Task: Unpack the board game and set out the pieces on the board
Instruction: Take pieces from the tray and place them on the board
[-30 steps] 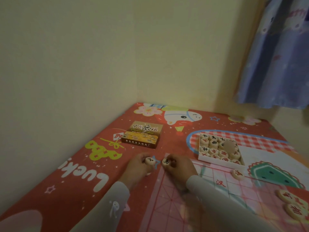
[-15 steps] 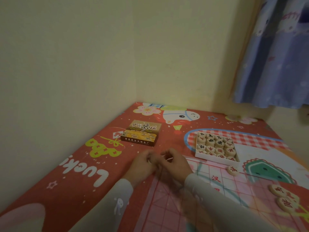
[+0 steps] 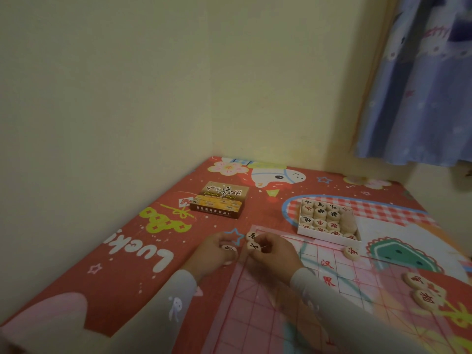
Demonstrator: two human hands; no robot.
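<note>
Board [image 3: 293, 315]: pink gridded sheet with red characters, lay flat on the red cartoon-print cloth [image 3: 127, 251] of the bench, its far-left corner under the hands.

Left hand [image 3: 217, 254]: fingers curled, gripped one round wooden piece [image 3: 228, 248], just off the board's left edge.

Right hand [image 3: 275, 254]: fingers curled, pinched a black-marked piece [image 3: 254, 247] at the board's far-left corner. A second black-marked piece [image 3: 251, 235] sat just beyond it; whether the fingers touched it could not be told.

White tray [image 3: 329, 236]: held rows of pieces, lay just beyond the board's far edge.

Loose piece [image 3: 352, 252]: red-marked, at the far edge near the tray.

Two loose pieces [image 3: 421, 290]: at the right edge of the board.

Box lid [image 3: 220, 200]: brown and yellow, lay far left, apart from the tray.
</note>
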